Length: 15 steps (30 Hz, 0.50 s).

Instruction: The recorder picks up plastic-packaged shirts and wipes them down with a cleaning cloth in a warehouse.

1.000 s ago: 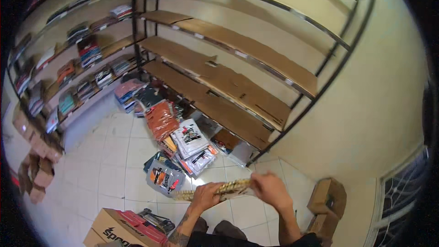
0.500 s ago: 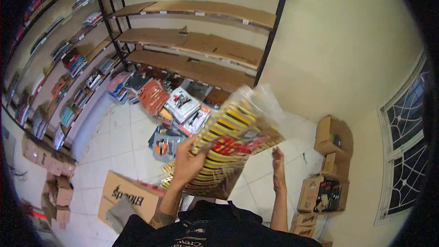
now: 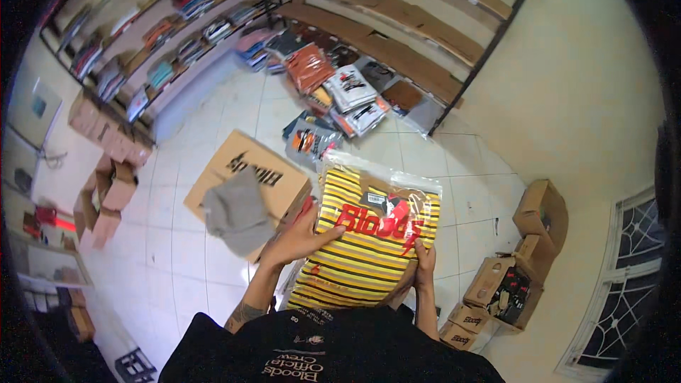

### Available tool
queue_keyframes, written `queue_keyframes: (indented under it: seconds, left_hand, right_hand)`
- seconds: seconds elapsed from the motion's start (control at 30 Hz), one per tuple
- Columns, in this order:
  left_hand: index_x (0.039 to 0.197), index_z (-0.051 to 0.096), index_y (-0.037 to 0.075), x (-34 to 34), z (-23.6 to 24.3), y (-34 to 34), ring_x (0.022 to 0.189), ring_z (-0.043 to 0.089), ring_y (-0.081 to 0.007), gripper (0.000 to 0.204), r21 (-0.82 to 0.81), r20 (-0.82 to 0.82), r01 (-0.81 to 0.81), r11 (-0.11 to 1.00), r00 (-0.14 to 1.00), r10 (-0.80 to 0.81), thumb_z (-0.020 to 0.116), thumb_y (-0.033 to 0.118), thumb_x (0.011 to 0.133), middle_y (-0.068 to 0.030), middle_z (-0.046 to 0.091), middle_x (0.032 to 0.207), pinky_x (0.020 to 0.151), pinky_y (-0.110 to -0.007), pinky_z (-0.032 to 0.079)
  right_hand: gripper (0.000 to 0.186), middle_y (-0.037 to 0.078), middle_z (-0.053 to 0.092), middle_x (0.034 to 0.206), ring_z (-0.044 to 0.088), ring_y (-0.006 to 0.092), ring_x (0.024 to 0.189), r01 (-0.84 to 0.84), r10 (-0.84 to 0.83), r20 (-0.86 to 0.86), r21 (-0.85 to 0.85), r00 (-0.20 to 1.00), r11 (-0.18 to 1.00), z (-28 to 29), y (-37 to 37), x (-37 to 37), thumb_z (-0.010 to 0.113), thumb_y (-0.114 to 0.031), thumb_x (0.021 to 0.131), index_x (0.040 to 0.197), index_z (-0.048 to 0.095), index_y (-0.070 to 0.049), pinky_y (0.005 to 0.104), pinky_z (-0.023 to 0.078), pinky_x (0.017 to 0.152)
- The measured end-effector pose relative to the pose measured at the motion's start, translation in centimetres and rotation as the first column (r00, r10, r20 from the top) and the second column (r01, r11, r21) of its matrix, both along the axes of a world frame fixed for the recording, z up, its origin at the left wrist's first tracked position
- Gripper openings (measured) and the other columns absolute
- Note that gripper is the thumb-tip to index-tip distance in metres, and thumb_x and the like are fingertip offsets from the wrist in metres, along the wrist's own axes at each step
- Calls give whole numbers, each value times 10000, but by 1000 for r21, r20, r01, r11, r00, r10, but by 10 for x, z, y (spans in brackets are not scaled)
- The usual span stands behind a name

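Observation:
A folded yellow-and-black striped T-shirt in a clear plastic bag is held up before my chest, its red print and paper tag facing me. My left hand grips its left edge, the thumb lying over the front. At the opposite edge my right hand is closed on it too, thumb in front and fingers behind. Beyond its top edge, a grey bagged shirt lies on the tiles.
A cardboard box with a grey cloth on it stands at left. Bagged shirts in piles, including an orange one and a white one, lie by the shelves. Open cartons line the right wall.
My right hand, held apart before, now grips the bagged T-shirt's right edge. The bag has come down and turned from slanted to face me. My view has swung left and lower.

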State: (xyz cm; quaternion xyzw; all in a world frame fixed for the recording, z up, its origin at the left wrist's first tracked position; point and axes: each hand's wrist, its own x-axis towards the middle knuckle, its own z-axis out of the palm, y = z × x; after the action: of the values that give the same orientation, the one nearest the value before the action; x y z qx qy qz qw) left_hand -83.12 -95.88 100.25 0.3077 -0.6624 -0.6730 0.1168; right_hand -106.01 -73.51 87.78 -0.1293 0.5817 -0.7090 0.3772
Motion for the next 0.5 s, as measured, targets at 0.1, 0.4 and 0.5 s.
queue_keyframes:
  seconds: [0.1, 0.4, 0.5]
  left_hand:
    - [1462, 442, -14, 35, -7, 10, 1256, 544, -189, 675, 263, -139, -134, 956, 975, 175, 742, 286, 937, -126, 610, 1338, 1075, -338, 433]
    - [1462, 415, -24, 287, -10, 47, 1232, 593, -232, 641, 558, -138, -350, 753, 855, 499, 705, 148, 917, -155, 591, 1365, 1040, -351, 482]
    - [1459, 420, -28, 352, 15, 61, 1212, 608, -243, 613, 540, -72, -489, 685, 784, 617, 681, 136, 929, -160, 607, 1339, 1027, -356, 493]
  right_hand:
    - [437, 101, 658, 1202, 662, 201, 1053, -60, 58, -54, -32, 997, 998, 18, -1, 8, 611, -313, 1016, 1311, 529, -1, 351, 538, 927]
    - [373, 75, 676, 1148, 634, 153, 1030, -280, 280, 25, 13, 960, 960, 42, -41, 231, 624, -301, 1022, 1242, 601, -1, 315, 504, 912]
    - [408, 69, 705, 1072, 630, 142, 1002, -403, 422, -74, 183, 904, 897, 38, -67, 292, 635, -365, 1015, 1173, 654, 10, 311, 497, 894]
